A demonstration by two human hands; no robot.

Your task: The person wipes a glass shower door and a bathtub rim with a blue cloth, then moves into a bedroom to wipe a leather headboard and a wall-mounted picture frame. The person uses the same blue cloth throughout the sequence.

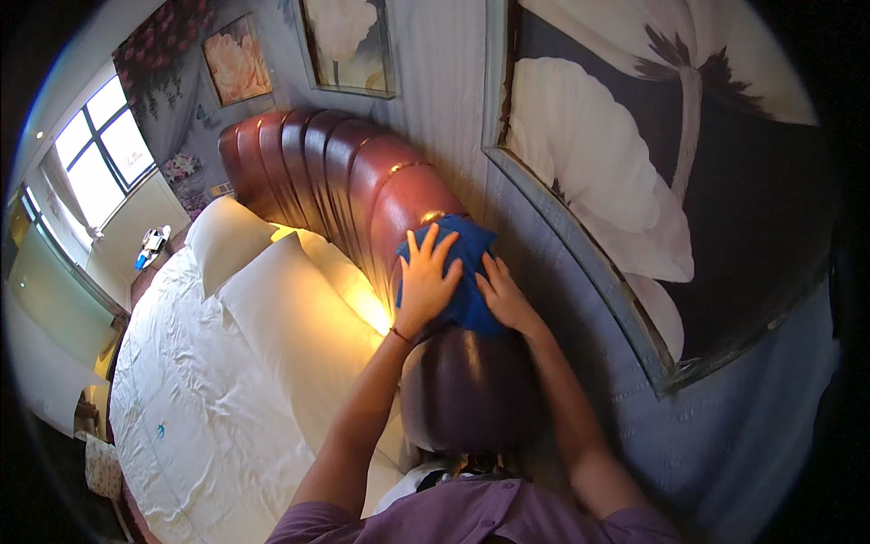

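Note:
A blue cloth (471,288) is draped over the top of a padded, reddish-brown headboard (381,177) that curves away to the far left. My left hand (426,279) lies flat on the cloth with its fingers spread. On the cloth's right edge rests my right hand (504,292), its fingers stretched out and slightly apart. Both palms face down against the headboard, and neither hand grips the cloth. Nearer to me, a dark rounded section of the headboard (471,390) shows between my forearms.
White pillows (281,295) lean along the headboard's left side on a bed with a white sheet (181,417). A large framed flower picture (598,163) hangs on the wall close to my right. A window (104,150) is at the far left.

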